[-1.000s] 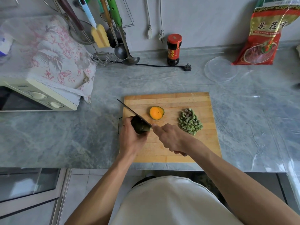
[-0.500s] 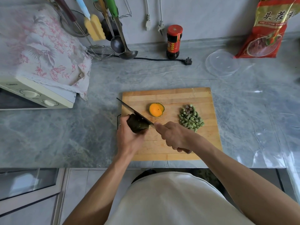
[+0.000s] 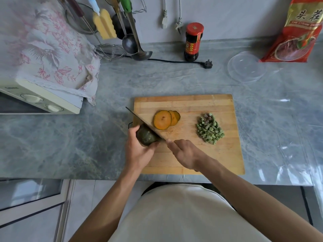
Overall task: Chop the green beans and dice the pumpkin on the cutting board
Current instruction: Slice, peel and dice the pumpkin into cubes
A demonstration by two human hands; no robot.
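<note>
A wooden cutting board (image 3: 218,154) lies on the grey counter. At its left edge my left hand (image 3: 138,151) grips a dark green pumpkin piece (image 3: 146,136). My right hand (image 3: 185,152) holds a knife (image 3: 139,120), whose blade rests against the pumpkin's cut face and points away to the left. Two orange pumpkin slices (image 3: 165,119) lie overlapping just right of the blade. A heap of chopped green beans (image 3: 209,129) sits on the board's right half.
A toaster oven (image 3: 40,100) under a floral cloth stands at the left. At the back are ladles and a strainer (image 3: 111,51), a sauce bottle (image 3: 193,41), a loose plug and cord (image 3: 207,63), a clear plastic lid (image 3: 246,66) and a red food bag (image 3: 300,30).
A second pumpkin slice now lies on the board beside the first. The knife sits at the pumpkin's cut face again, and my view has shifted a little.
</note>
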